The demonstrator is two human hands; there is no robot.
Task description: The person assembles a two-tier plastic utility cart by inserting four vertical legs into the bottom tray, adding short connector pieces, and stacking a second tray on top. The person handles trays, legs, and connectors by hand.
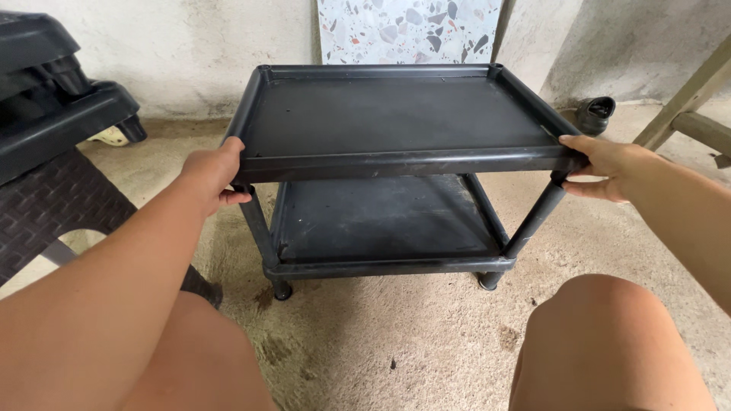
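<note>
Two flat trays make up the black plastic cart (396, 114), one on top and one down low, joined by round legs. It stands on the sandy concrete floor (396, 335), right in front of the person's bare knees. Behind it a speckled stone slab (407, 30) leans on the wall. A black shoe (595, 114) lies off to the right, and stacked black plastic furniture (53, 99) sits to the left. The left hand (213, 173) is clamped on the top tray's near left corner. The right hand (609, 164) is clamped on the near right corner. Both arms reach straight out.
</note>
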